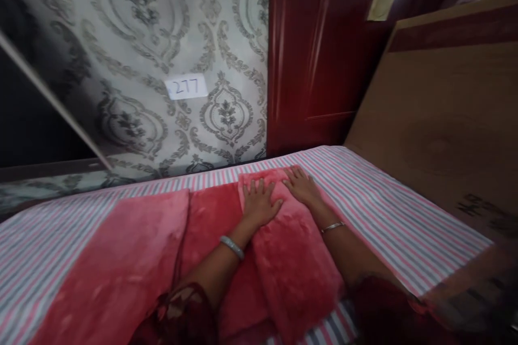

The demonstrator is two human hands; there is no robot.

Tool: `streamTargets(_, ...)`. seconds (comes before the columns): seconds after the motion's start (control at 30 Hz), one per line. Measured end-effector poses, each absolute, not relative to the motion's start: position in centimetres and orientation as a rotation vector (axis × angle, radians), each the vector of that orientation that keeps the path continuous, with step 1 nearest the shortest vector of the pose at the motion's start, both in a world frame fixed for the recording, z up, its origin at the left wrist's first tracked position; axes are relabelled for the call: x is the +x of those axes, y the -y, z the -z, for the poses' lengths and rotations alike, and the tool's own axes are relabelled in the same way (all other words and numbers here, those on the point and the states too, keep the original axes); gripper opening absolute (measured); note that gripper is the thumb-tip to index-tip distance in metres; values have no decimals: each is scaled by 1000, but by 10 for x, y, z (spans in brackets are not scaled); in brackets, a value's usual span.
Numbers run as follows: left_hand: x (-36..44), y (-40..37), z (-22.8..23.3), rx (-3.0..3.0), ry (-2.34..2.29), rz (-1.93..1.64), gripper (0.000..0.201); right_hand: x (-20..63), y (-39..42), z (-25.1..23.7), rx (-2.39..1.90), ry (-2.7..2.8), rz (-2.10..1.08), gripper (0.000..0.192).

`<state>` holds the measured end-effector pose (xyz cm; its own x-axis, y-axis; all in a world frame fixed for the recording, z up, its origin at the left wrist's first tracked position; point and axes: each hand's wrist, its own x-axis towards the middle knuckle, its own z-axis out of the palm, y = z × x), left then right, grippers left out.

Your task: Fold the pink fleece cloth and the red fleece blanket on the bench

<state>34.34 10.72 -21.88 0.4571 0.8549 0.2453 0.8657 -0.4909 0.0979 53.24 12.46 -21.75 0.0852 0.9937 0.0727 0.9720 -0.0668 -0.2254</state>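
A plush red-pink blanket (299, 259) lies partly folded on a striped sheet, its right side turned over into a raised panel. My left hand (259, 202) rests flat on the far part of that panel, near its left edge, fingers spread. Beside it, my right hand (301, 186) presses flat on the panel's far right corner, fingers also apart. Neither hand grips anything. To the left, another section of the blanket is folded inward, with a dark seam along its edge. My sleeves hide part of the blanket's near side.
The striped sheet (388, 215) covers the surface under the blanket. A large cardboard box (441, 113) stands on the right. Behind are patterned wallpaper (226, 113) with a paper label (186, 87) reading 277, and a dark red panel (311, 54). A dark framed panel (36, 102) is at left.
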Motion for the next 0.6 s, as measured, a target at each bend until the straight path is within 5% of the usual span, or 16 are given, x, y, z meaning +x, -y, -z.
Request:
streamTargets(0.33, 339, -100, 219, -2792, 1632, 544, 76, 539, -135, 243, -2127, 1980, -8, 61)
streamTargets(0.6, 310, -129, 195, -2539, 2105, 921, 69, 529, -123, 225, -2114, 1945, -58, 57)
